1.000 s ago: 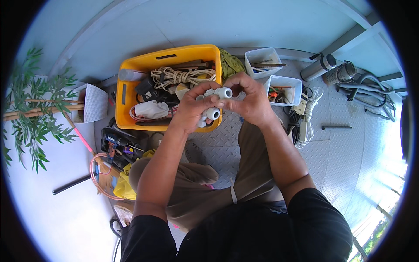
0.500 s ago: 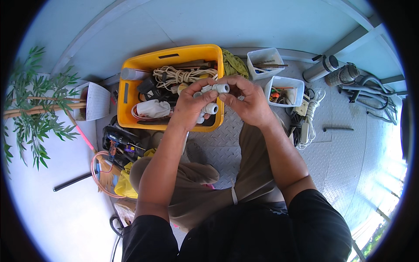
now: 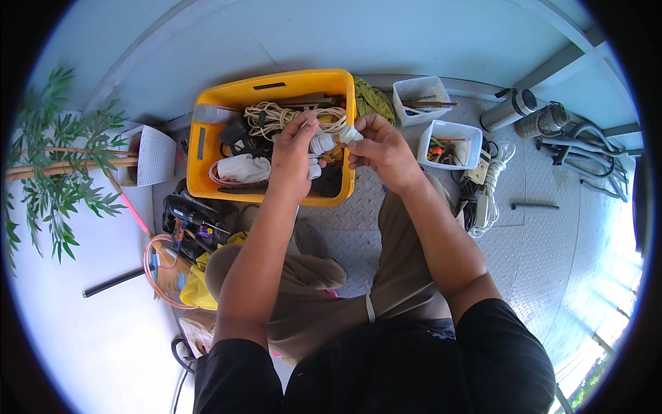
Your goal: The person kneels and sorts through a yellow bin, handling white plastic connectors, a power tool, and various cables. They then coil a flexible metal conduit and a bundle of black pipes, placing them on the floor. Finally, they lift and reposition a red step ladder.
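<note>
Above the yellow bin [image 3: 207, 181], my left hand [image 3: 291, 160] is closed round a grey-white plastic pipe fitting [image 3: 321, 143]. A second branch of white plastic shows just below it, close to my palm; whether it is part of the same piece I cannot tell. My right hand [image 3: 388, 155] pinches a small white ring-like fitting [image 3: 350, 134] between thumb and fingers. A narrow gap parts the two pieces. Under my hands the bin holds a coiled cream cord [image 3: 265, 119], a black power adapter [image 3: 238, 138] and a white cloth-like bundle [image 3: 241, 169].
Two clear plastic boxes [image 3: 426, 160] with tools stand right of the bin, near a bundled white cable [image 3: 491, 190]. A steel flask [image 3: 509, 112] stands by the wall. On the left are a cordless drill [image 3: 185, 224] and a potted plant [image 3: 153, 157].
My hands have moved apart slightly. The pieces, close together before, now show a gap, with the ring-like one in my right fingers. The left hand's fitting has turned.
</note>
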### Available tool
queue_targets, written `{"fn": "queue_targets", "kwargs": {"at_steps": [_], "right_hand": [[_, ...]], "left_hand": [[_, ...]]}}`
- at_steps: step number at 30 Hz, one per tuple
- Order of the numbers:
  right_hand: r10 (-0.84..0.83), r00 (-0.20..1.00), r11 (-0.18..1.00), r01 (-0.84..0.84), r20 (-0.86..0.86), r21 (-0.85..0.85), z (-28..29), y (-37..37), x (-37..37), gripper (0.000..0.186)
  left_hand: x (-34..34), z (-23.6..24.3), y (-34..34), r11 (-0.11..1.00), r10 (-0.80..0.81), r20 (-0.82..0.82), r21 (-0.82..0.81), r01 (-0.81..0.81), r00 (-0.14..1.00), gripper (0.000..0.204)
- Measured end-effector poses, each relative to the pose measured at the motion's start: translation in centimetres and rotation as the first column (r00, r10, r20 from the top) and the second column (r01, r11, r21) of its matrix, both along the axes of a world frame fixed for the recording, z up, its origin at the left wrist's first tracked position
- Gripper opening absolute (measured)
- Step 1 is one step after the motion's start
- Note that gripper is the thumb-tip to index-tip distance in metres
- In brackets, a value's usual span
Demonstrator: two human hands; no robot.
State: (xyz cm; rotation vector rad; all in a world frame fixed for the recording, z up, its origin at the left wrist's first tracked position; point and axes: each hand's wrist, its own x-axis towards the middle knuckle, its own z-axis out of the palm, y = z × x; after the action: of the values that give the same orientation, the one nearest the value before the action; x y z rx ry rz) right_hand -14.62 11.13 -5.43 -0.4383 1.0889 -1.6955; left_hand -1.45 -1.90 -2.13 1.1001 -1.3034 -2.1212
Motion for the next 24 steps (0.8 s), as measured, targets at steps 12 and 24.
{"fn": "queue_targets", "kwargs": {"at_steps": [12,24], "right_hand": [[0.153,0.944,0.981,-0.111,-0.293,0.157,0.9,-0.1,0.4,0.039],[0.11,0.992,0.981,-0.119,0.07,0.153,-0.1,-0.7,-1.2,0.029]], "left_hand": [[-0.1,-0.7,0.9,0.999,0.024,0.036,-0.037,-0.023,0.999,0.025],[0.6,0.7,0.9,0.919,-0.202,0.196,-0.299,0.255,0.959,0.05]]}}
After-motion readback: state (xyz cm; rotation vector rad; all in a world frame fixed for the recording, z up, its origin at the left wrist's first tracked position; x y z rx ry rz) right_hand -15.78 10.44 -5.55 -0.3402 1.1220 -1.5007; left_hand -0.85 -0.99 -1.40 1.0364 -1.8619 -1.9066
